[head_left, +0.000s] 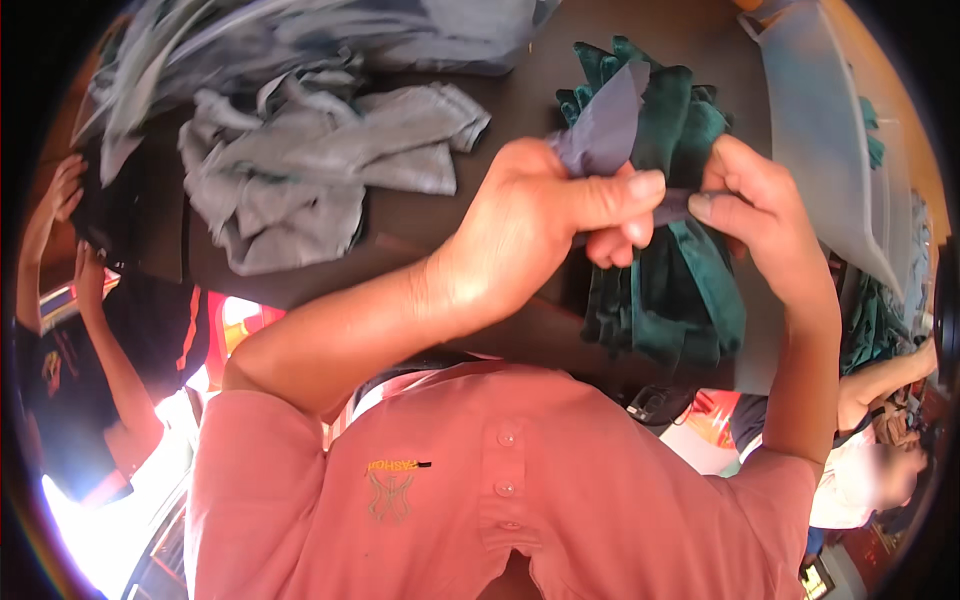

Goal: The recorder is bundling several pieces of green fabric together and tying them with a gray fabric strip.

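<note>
The left hand [540, 215] and right hand [760, 212] clamp their fingers on a grey fabric strip [610, 118] over green velvet pieces [665, 310] on the tabletop [722, 32]; seemingly light and limp, it likely grips best near its ends.

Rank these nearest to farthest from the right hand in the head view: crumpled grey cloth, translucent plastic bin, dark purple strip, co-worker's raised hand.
From the right hand:
1. Dark purple strip: pinched in its fingers.
2. Translucent plastic bin: just to its right.
3. Crumpled grey cloth: left, beyond the left hand.
4. Co-worker's raised hand: far left edge.
</note>
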Available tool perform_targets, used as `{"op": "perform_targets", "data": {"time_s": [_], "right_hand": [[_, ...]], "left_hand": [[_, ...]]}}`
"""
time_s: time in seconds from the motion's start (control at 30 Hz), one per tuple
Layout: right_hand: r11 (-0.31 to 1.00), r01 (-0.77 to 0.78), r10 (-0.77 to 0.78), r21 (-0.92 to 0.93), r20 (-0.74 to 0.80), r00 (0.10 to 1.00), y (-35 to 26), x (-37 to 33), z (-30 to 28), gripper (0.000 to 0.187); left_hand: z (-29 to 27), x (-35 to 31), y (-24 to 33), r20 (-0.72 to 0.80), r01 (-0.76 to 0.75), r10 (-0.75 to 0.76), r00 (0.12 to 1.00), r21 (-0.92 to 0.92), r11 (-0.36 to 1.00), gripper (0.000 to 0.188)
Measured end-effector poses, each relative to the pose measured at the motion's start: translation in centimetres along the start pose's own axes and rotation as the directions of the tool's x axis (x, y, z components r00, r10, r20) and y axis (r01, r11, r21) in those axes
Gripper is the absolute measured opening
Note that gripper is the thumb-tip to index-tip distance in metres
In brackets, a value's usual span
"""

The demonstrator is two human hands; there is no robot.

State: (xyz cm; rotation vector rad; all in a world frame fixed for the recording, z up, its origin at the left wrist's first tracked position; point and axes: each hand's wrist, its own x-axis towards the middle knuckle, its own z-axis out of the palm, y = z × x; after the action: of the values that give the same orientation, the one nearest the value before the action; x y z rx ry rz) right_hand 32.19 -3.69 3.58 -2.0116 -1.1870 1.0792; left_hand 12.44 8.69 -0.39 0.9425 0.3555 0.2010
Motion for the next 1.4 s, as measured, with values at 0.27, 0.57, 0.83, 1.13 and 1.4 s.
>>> {"op": "perform_targets", "data": {"time_s": [0.27, 0.57, 0.83, 1.13, 1.4], "right_hand": [[0.987, 0.134, -0.131, 0.092, -0.041, 0.991, 1.5, -4.6, 5.5, 0.019], [0.986, 0.099, -0.085, 0.131, -0.109, 0.99, 3.2, -4.8, 5.6, 0.022], [0.969, 0.149, -0.124, 0.196, -0.133, 0.983, 5.1, -5.0, 5.9, 0.014], [0.977, 0.152, -0.128, 0.152, -0.16, 0.979, 3.9, -5.2, 6.1, 0.024], [0.971, 0.238, -0.23, 0.014, -0.213, 0.95, 4.2, -5.2, 6.2, 0.019]], "left_hand": [[1.0, -4.1, -0.4, -0.141, -0.273, 0.291, 0.946, 0.138, 0.952, 0.03], [-1.4, -1.7, -0.8, -0.214, -0.27, 0.303, 0.929, 0.168, 0.948, 0.031], [-1.2, -10.4, -7.0, 0.241, -0.211, 0.637, 0.732, 0.97, -0.124, 0.026], [-8.8, -7.4, -1.4, 0.459, -0.193, 0.588, 0.666, 0.867, -0.459, 0.039], [0.2, -7.7, -1.7, -0.017, -0.345, 0.763, 0.647, 0.885, 0.313, 0.014]]}}
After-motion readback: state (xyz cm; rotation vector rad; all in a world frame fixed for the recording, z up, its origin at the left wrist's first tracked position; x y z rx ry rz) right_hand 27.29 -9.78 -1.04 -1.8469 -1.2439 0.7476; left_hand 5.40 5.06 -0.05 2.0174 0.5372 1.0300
